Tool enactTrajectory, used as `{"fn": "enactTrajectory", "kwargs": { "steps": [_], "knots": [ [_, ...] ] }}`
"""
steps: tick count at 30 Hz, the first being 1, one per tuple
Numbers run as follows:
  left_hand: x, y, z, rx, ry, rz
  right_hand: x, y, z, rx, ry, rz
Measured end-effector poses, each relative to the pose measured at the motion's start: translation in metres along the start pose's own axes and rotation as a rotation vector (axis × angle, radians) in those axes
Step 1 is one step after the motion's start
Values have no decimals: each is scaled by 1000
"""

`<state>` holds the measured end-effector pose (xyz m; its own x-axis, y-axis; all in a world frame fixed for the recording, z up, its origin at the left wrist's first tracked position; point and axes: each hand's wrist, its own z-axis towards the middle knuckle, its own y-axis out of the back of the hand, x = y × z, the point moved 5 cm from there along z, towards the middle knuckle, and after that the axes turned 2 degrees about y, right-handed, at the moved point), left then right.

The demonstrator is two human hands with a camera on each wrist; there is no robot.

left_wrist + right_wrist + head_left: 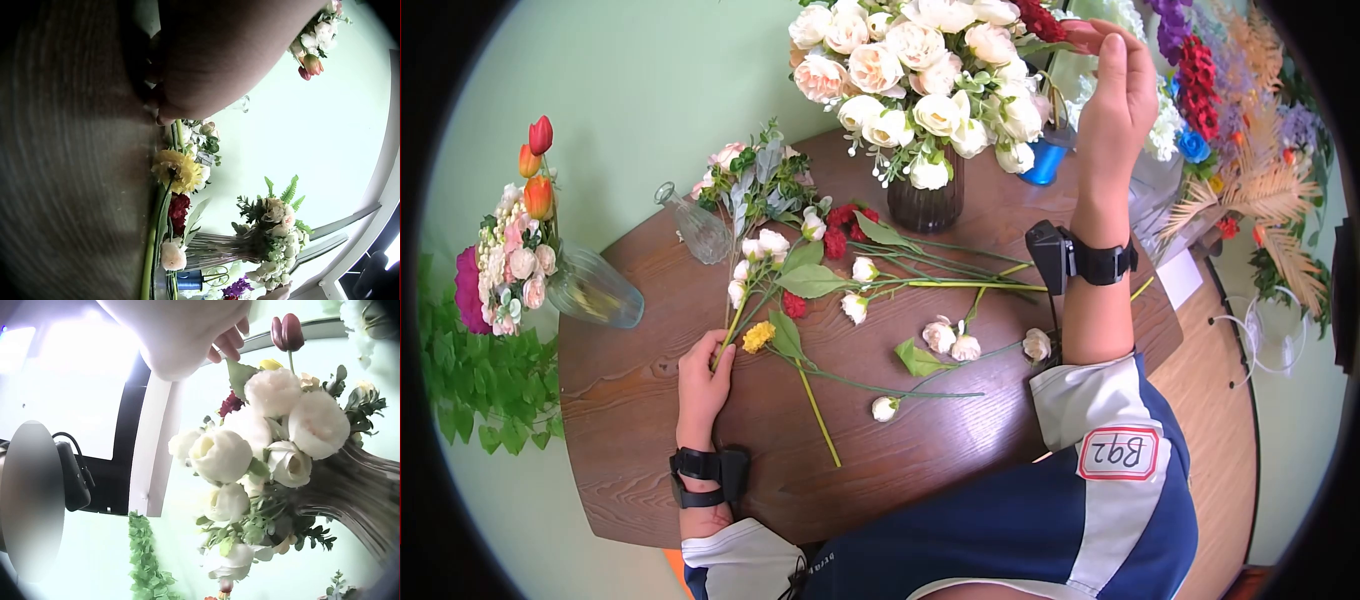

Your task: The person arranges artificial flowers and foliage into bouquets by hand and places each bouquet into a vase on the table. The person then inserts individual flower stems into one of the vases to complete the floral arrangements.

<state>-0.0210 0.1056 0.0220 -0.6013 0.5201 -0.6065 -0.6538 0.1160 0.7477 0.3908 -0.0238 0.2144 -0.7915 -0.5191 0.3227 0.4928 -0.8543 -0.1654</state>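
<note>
My left hand [704, 388] rests on the table's left side and pinches a green flower stem [738, 318] between thumb and fingers. Near that hand lie a yellow flower [758, 337] and several white rosebuds [765, 245]. At the back, a dark ribbed vase [927, 196] holds a big bouquet of cream and pale pink roses [915, 60]. My right hand [1122, 85] is raised at the bouquet's right side, its fingers extended beside a dark red flower [1040, 18] and its leaf. In the right wrist view, those fingers [229, 345] appear just behind a green leaf [240, 376].
Loose stems with white roses [950, 340] and red blooms [836, 232] spread across the wooden table [640, 430]. A clear glass vase [695, 225] lies at the back left, and another vase [600, 288] stands leaning at the left edge. A blue spool [1043, 163] stands right of the bouquet.
</note>
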Motion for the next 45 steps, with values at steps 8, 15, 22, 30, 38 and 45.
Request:
{"fn": "enactTrajectory", "kwargs": {
  "steps": [8, 15, 22, 30, 38, 45],
  "knots": [
    [4, 0, 0, 12, 18, 5, 27, 6, -7, -148, 168, -79],
    [6, 0, 0, -4, 0, 2, 45, -10, -24, -52, 421, -143],
    [7, 2, -1, 4, 94, -92, 80, -59, -72, 401, 694, -143],
    [-2, 16, -2, -205, 20, -85, 83, -109, -145, 1218, 415, -136],
    [3, 17, -5, -297, -3, -28, 10, -104, -200, 1878, 91, -454],
    [25, 15, -2, -314, 174, -167, 42, -91, -116, 1357, -116, -85]
  ]
}}
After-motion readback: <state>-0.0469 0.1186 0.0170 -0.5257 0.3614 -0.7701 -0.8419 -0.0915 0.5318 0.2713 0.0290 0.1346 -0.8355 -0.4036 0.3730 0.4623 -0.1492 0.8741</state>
